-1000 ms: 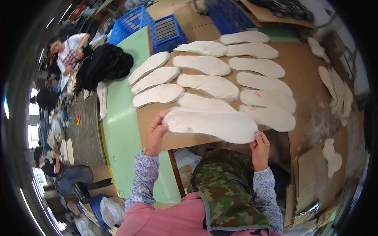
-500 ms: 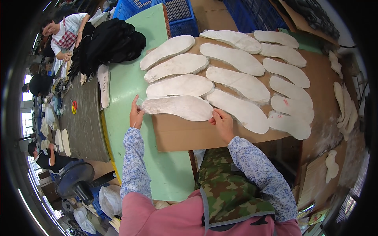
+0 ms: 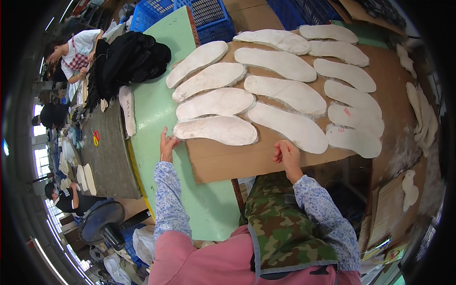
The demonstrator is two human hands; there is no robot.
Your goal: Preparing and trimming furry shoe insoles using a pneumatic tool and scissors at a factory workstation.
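Note:
White fleecy insoles (image 3: 285, 92) lie in three columns on a brown cardboard sheet (image 3: 223, 161). The nearest insole (image 3: 216, 130) of the left column lies flat, its narrow end by my left hand (image 3: 168, 143). That hand's index finger points up and its thumb is apart, close to the insole's edge; I see nothing held in it. Above the cardboard's front part, to the right of this insole and clear of it, is my right hand (image 3: 288, 156). Its fingers are curled together, with nothing visible in them.
The cardboard rests on a green-topped table (image 3: 213, 213). Black fabric (image 3: 135, 57) is heaped at the far left, near a single marked insole (image 3: 127, 109). Blue crates (image 3: 206, 21) stand behind. Red-yellow scissors (image 3: 96, 138) lie on a grey table; two people work beyond, near a fan (image 3: 102, 221).
My right hand has let go of the nearest left insole's wide end and moved right. The insole now lies flat on the cardboard. My left hand stays by its narrow end.

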